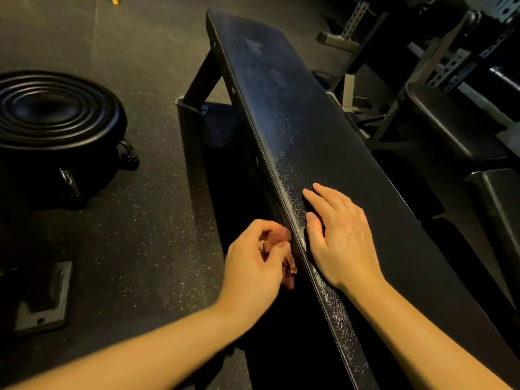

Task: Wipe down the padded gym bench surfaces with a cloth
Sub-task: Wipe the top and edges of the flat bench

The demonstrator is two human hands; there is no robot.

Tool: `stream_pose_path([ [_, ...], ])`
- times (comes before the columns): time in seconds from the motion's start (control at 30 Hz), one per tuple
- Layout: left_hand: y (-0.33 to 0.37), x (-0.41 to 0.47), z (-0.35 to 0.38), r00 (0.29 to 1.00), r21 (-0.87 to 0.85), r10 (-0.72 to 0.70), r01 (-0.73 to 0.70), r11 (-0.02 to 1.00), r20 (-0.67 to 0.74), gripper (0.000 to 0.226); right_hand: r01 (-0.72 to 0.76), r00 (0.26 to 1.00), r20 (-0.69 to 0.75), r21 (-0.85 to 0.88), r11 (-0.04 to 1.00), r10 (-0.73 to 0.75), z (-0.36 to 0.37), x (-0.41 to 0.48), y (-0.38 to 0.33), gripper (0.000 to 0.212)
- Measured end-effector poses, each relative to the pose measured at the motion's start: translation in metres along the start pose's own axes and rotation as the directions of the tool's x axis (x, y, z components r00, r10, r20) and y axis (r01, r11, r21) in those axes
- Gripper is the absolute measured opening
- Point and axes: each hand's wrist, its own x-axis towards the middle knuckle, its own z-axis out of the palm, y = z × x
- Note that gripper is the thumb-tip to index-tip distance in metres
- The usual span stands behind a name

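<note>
A long black padded gym bench with a pebbled vinyl top (295, 122) runs diagonally from the lower right up toward the top centre, standing on a dark metal frame over the speckled black rubber floor (140, 220). The left hand (253, 263) is beside the bench's left side edge, near the person's end, its fingers (277, 250) curled and pinching a bunched reddish-brown cloth (277, 237). The cloth is pressed up against the side wall of the pad just below the seam, and a loose tail of it hangs down under the hand. The right hand (340, 237) lies palm down on the top of the pad, just across the seam from the left hand. Its fingers (323, 197) are straight and slightly spread, pointing up along the bench and holding nothing, with the thumb resting close to the seam. On the floor to the left sits a round black ribbed object with metal rings at its side (56, 114), and nearer the person lies a flat grey metal plate (42, 299). To the right are a second black padded bench (450, 122) and perforated grey steel uprights (450, 66).
</note>
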Motion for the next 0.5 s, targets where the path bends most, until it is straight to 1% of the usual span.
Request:
stream_pose_path([
  [0.03, 0.003, 0.002, -0.001, 1.0, -0.007, 0.0, 0.0, 1.0, -0.001, 0.019, -0.001, 1.0, 0.003, -0.001, 1.0, 0.001, 0.0, -0.001, 0.0, 0.046],
  [0.1, 0.006, 0.042, -0.005, 0.993, 0.041, 0.024, -0.019, 0.999, -0.116, 0.017, -0.004, 1.0, 0.008, 0.003, 1.0, 0.004, -0.001, -0.001, -0.001, 0.047],
  [0.17, 0.014, 0.089, -0.013, 0.973, 0.11, 0.019, 0.006, 0.994, -0.231, 0.014, -0.001, 1.0, 0.014, 0.008, 1.0, 0.001, -0.002, 0.0, -0.002, 0.047],
  [0.2, 0.014, 0.098, -0.014, 0.968, 0.096, 0.018, 0.006, 0.995, -0.25, 0.013, -0.001, 1.0, 0.018, 0.004, 1.0, 0.001, -0.002, 0.0, -0.002, 0.047],
  [0.23, 0.012, 0.094, -0.013, 0.97, 0.066, 0.035, -0.02, 0.998, -0.241, 0.013, -0.001, 1.0, 0.02, 0.003, 1.0, 0.0, -0.002, -0.001, -0.002, 0.048],
  [0.27, 0.009, 0.077, -0.012, 0.98, 0.037, 0.049, -0.042, 0.998, -0.195, 0.014, -0.002, 1.0, 0.018, 0.007, 1.0, 0.002, -0.002, -0.001, -0.002, 0.047],
  [0.33, 0.004, 0.031, -0.008, 0.999, -0.039, 0.041, -0.042, 0.998, -0.027, 0.018, -0.009, 1.0, 0.015, 0.01, 1.0, 0.009, -0.003, -0.001, -0.003, 0.047],
  [0.37, 0.005, 0.011, -0.008, 0.998, -0.032, 0.034, -0.033, 0.999, 0.045, 0.02, -0.011, 1.0, 0.02, 0.008, 1.0, 0.011, -0.003, -0.001, -0.003, 0.047],
  [0.4, 0.005, 0.006, -0.01, 0.997, 0.002, 0.023, -0.023, 1.0, 0.071, 0.021, -0.01, 1.0, 0.026, 0.005, 1.0, 0.01, -0.003, -0.001, -0.003, 0.047],
  [0.43, 0.004, 0.013, -0.011, 0.999, 0.023, 0.009, -0.01, 1.0, 0.051, 0.02, -0.01, 1.0, 0.028, 0.004, 1.0, 0.01, -0.003, -0.001, -0.003, 0.048],
  [0.5, 0.006, 0.051, -0.013, 0.998, 0.072, 0.016, -0.012, 0.997, -0.061, 0.016, -0.012, 1.0, 0.027, 0.006, 1.0, 0.012, -0.005, -0.001, -0.004, 0.048],
])
